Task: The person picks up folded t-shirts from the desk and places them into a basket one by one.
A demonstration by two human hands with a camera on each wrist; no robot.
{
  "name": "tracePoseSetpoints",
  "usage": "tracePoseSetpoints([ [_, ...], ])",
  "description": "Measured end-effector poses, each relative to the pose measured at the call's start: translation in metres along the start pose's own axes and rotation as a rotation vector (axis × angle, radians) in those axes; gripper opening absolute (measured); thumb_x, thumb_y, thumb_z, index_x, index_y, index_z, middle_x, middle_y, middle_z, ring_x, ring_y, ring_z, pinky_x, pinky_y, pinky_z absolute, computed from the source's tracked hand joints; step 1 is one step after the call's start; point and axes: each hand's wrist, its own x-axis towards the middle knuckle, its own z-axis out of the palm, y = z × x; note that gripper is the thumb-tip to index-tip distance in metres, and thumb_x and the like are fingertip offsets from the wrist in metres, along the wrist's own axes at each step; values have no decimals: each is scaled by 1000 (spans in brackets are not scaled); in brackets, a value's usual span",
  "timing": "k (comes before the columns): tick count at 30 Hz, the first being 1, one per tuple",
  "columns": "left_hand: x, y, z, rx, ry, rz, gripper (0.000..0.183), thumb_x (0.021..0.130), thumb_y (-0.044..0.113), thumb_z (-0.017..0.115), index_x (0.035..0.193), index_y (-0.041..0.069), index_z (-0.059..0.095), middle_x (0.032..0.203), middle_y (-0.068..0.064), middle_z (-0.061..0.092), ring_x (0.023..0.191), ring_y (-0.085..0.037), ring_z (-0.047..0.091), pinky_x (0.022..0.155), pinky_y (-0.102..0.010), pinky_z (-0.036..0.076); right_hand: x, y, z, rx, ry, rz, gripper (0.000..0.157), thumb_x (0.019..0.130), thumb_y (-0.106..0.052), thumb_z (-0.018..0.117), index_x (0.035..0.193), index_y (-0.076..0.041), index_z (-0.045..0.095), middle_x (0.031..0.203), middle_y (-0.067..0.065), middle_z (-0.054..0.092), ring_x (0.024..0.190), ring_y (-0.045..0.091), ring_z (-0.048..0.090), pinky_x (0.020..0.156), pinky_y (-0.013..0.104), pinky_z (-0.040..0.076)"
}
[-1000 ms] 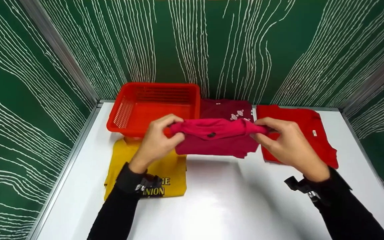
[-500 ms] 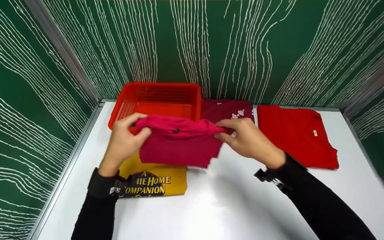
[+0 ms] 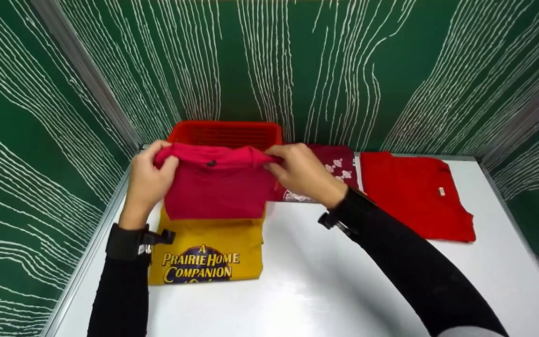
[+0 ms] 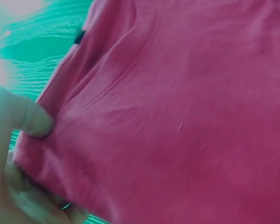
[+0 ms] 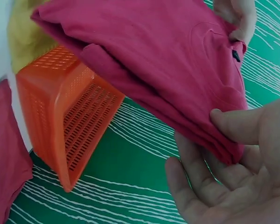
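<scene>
A folded pink-red T-shirt (image 3: 218, 192) hangs between my two hands, its neckline with a small dark label along the top. My left hand (image 3: 150, 175) pinches its left shoulder corner, and my right hand (image 3: 297, 168) pinches the right one between thumb and fingers. In the right wrist view the folded layers of the shirt (image 5: 158, 60) show, with the thumb pressed on top. The left wrist view has the thumb (image 4: 35, 119) over the shirt's corner. Behind the shirt is a red-orange plastic basket (image 3: 232, 128), its front and floor hidden in the head view.
A folded yellow T-shirt (image 3: 208, 238) with printed lettering lies in front of the basket. Right of the basket lies a folded maroon shirt (image 3: 344, 164), then a folded red shirt (image 3: 414, 196). Green walls with white lines enclose the white table (image 3: 297, 290).
Both hands have carried the pink-red T-shirt leftward, from over the table's middle to in front of the basket. More of the yellow T-shirt's lettering shows now.
</scene>
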Motion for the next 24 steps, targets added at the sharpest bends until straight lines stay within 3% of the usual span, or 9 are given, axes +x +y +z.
tracePoseSetpoints([
  [5, 21, -1, 0, 40, 54, -30, 17, 98, 14, 63, 101, 10, 79, 72, -1, 50, 67, -15, 48, 57, -28, 35, 19, 4, 6, 22, 3, 29, 23, 109, -12, 68, 127, -4, 79, 108, 8, 80, 80, 21, 66, 73, 30, 59],
  [13, 43, -11, 5, 74, 20, -71, 18, 99, 19, 58, 95, 10, 73, 73, 1, 51, 71, -17, 51, 58, -29, 36, 38, 21, 18, -13, 17, 25, 27, 110, -11, 64, 133, -4, 76, 121, 11, 80, 101, 24, 73, 94, 36, 65],
  [24, 72, -23, 7, 116, -21, -91, 19, 100, 23, 61, 104, 11, 75, 82, -3, 56, 78, -18, 52, 63, -30, 38, 69, 39, 25, -39, 60, 26, 28, 109, -10, 64, 133, -2, 77, 125, 12, 81, 107, 25, 74, 102, 40, 62],
])
